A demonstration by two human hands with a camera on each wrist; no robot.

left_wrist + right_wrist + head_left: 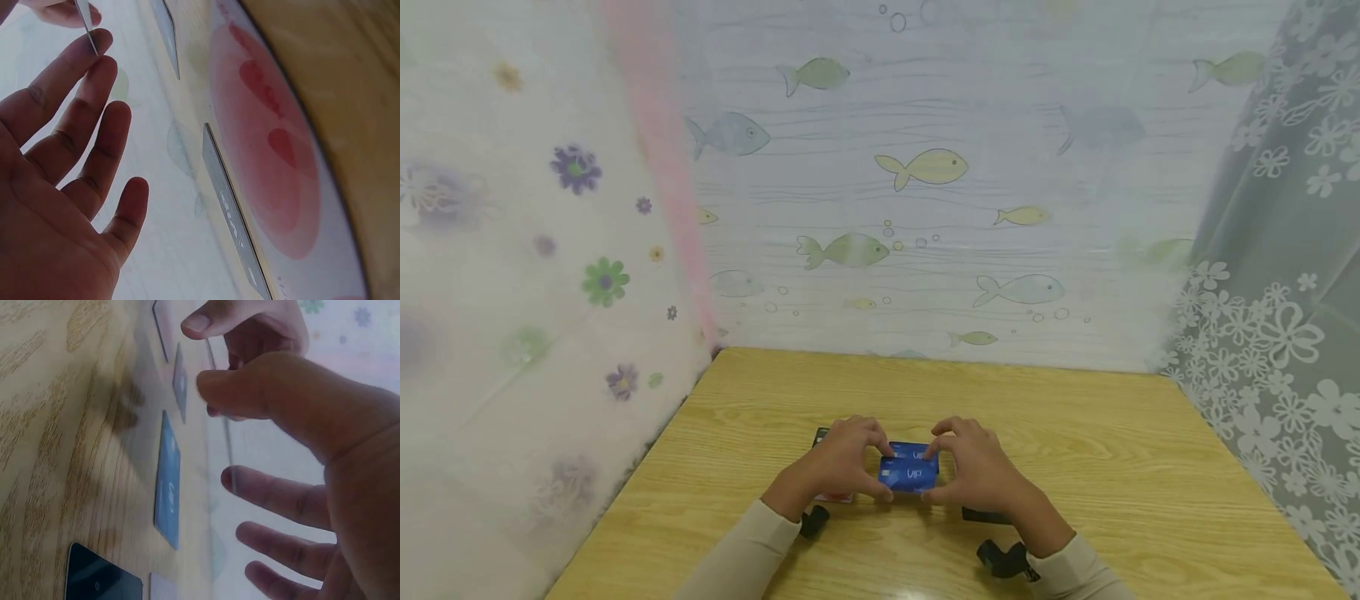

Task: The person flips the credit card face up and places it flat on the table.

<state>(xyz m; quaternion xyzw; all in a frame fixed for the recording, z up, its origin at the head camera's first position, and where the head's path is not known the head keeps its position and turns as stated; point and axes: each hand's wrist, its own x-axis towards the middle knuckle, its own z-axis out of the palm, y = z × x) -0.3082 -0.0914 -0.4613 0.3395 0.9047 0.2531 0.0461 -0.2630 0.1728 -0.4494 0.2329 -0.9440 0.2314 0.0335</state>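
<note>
A blue card (pixel 908 477) printed "VIP" is held up off the table between both hands. My left hand (pixel 850 457) pinches its left side between thumb and fingers. At the opposite side my right hand (pixel 977 467) grips it the same way; in the right wrist view the card (pixel 229 440) shows edge-on between thumb and forefinger. Behind it a second blue VIP card (pixel 916 450) is partly covered. The right wrist view shows a blue VIP card (pixel 167 490) flat on the table. Fingers of the left hand (pixel 56 169) touch the held card's edge.
A card with a red and pink design (pixel 269 144) lies under the left hand, beside a dark card (pixel 228 212). By the right hand lie a black flat item (pixel 100 578) and a pale card (pixel 162 589). Patterned curtains (pixel 925 250) border the wooden table (pixel 1112 442).
</note>
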